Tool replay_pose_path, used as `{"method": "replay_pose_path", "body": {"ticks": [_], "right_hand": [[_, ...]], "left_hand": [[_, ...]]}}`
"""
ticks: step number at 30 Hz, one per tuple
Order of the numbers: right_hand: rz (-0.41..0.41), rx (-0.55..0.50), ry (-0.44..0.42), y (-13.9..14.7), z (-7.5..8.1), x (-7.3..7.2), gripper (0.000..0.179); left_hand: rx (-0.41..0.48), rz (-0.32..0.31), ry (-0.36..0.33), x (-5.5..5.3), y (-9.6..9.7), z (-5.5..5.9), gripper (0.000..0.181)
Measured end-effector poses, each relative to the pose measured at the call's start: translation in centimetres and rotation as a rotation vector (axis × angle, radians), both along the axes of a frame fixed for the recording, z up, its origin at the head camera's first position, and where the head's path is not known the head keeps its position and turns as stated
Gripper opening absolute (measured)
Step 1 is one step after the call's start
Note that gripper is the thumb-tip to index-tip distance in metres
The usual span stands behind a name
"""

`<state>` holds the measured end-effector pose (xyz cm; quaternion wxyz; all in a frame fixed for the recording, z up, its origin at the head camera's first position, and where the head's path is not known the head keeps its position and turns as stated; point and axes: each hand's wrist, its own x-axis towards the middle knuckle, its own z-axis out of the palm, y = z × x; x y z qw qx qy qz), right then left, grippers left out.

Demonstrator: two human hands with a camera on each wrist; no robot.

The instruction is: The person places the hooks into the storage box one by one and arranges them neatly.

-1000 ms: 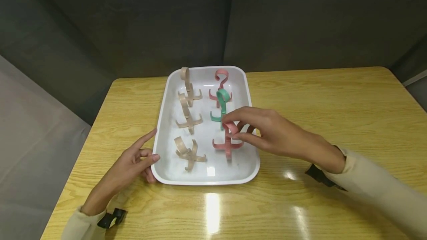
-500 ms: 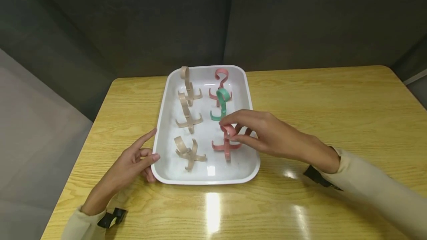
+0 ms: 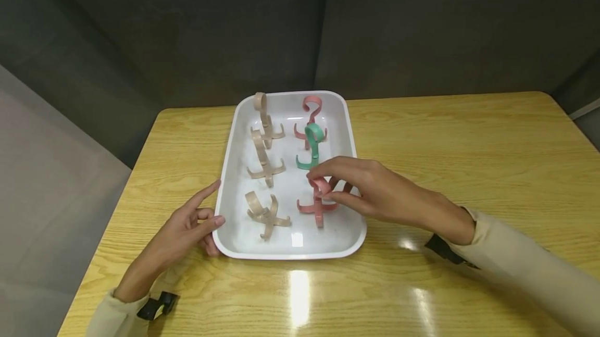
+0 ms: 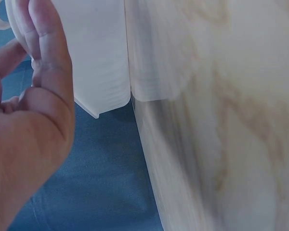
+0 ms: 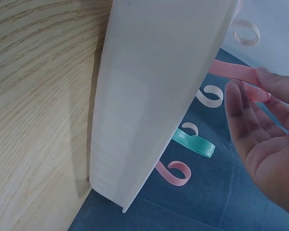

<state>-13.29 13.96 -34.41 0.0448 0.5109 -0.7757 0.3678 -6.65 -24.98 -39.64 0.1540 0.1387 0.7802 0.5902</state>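
Note:
My right hand (image 3: pixel 370 186) pinches the curled top of a pink four-pronged hanging hook (image 3: pixel 319 212) at the tray's near right; its prongs stand close over the tray floor. In the right wrist view thumb and fingertips hold the pink curl (image 5: pixel 256 91). My left hand (image 3: pixel 180 230) holds the left rim of the white tray (image 3: pixel 290 257), thumb over the edge, index finger stretched along the side. Just beyond the held hook stands a green hook (image 3: pixel 314 144), with another pink hook (image 3: pixel 312 113) behind it.
Down the tray's left side stand three beige hooks: far (image 3: pixel 265 123), middle (image 3: pixel 265 162) and near (image 3: pixel 267 217), the near one turned differently. The tray rests on a wooden table (image 3: pixel 445 144), with a dark curtain (image 3: pixel 234 29) behind its far edge.
My right hand has shifted slightly left and towards me, and the pink hook in it has moved a little the same way. My left hand stays at the tray's rim.

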Motion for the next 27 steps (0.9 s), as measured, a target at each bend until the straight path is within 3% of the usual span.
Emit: {"method": "replay_pose_path", "body": {"ticks": [27], "right_hand": [[0.009,0.002,-0.014,0.07,-0.8,0.17,0.028]], "left_hand": [[0.005,0.003,0.001,0.01,0.06,0.01,0.073]]}}
